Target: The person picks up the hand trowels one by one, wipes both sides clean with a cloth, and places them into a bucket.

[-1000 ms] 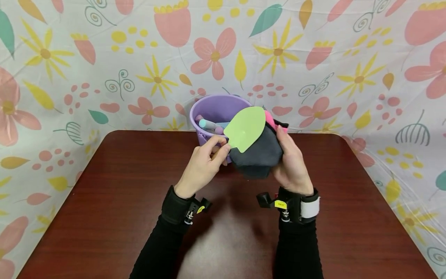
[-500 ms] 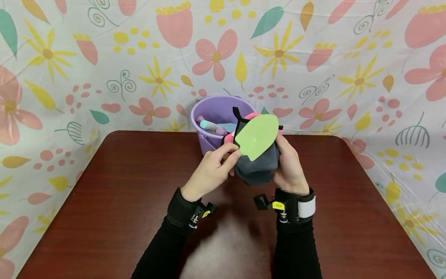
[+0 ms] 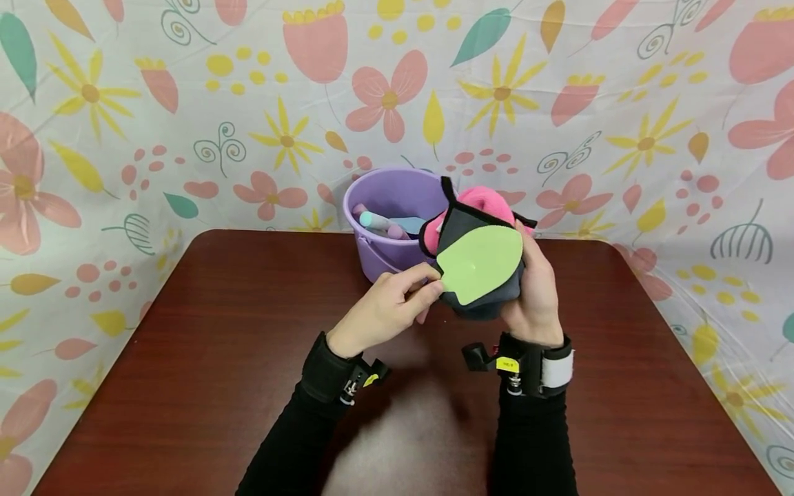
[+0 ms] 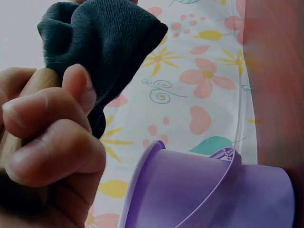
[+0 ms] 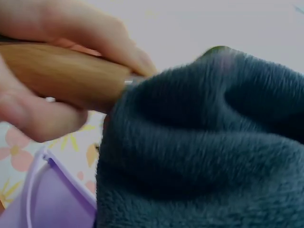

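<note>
In the head view my left hand (image 3: 387, 303) grips a light green garden trowel (image 3: 480, 265) near the base of its leaf-shaped blade. Its wooden handle (image 4: 45, 80) runs between the curled fingers in the left wrist view. Behind the blade, my right hand (image 3: 536, 296) holds a cloth (image 4: 104, 42), dark grey on one side and pink on the other, with black edging and a loop. The cloth lies against the back of the blade and bunches in folds in the right wrist view. Most of the right fingers are hidden behind it.
A purple bucket (image 3: 378, 258) stands at the table's back edge, just behind the hands. Inside it lie a light blue and purple rod-shaped thing (image 3: 375, 220) and a flat blue piece (image 3: 409, 224). A floral curtain (image 3: 248, 103) hangs behind the brown table (image 3: 217, 344).
Both hands have shifted right with the trowel and cloth. The blade has come lower and tips more to the right, and more of the cloth's pink side and black edging shows above it.
</note>
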`<action>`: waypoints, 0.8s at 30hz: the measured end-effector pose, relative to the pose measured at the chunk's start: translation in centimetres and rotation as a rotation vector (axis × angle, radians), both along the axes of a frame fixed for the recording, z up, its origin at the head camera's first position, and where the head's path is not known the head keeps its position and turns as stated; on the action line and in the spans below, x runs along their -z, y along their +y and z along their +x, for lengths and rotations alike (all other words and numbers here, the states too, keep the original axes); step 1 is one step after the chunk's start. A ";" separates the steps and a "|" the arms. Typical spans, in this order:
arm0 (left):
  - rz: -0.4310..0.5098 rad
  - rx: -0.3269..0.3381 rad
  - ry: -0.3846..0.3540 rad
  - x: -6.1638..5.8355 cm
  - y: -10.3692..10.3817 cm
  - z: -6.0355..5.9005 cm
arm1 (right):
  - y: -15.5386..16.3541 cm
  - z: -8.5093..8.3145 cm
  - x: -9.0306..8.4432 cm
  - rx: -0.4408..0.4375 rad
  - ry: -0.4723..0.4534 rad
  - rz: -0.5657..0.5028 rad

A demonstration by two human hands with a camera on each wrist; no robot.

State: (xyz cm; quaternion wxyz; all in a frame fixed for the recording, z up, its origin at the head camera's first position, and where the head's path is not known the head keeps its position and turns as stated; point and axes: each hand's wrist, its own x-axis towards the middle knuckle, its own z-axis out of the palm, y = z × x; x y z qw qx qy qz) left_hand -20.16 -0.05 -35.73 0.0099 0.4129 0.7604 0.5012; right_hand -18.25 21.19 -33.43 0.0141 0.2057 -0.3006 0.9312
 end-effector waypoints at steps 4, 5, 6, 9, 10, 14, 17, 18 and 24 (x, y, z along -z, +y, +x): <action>-0.034 0.005 0.003 0.2 0.1 0.0 | 0.7 0.1 -0.3 0.035 -0.032 -0.128; -0.036 0.003 0.006 0.2 0.1 -0.1 | 0.9 0.1 -0.3 0.051 -0.037 -0.151; -0.036 -0.002 0.010 0.2 0.0 -0.1 | 1.0 0.1 -0.3 0.067 -0.041 -0.171; -0.024 -0.022 0.020 0.1 -0.3 -0.2 | 1.5 0.1 -0.2 0.101 -0.037 -0.209; -0.017 -0.035 0.027 0.1 -0.5 -0.3 | 1.5 0.1 -0.2 0.108 -0.032 -0.214; 0.046 -0.101 0.041 -0.1 -1.2 -0.6 | 1.4 0.0 -0.1 0.123 -0.029 -0.212; 0.097 -0.149 0.053 -0.3 -1.6 -0.7 | 0.8 -0.2 -0.2 0.086 -0.025 -0.165; 0.110 -0.162 0.054 -0.3 -1.7 -0.8 | 0.5 -0.2 -0.2 0.069 -0.030 -0.138; 0.144 -0.174 0.052 -0.2 -1.6 -0.8 | -1.2 -0.2 0.1 0.025 -0.071 0.098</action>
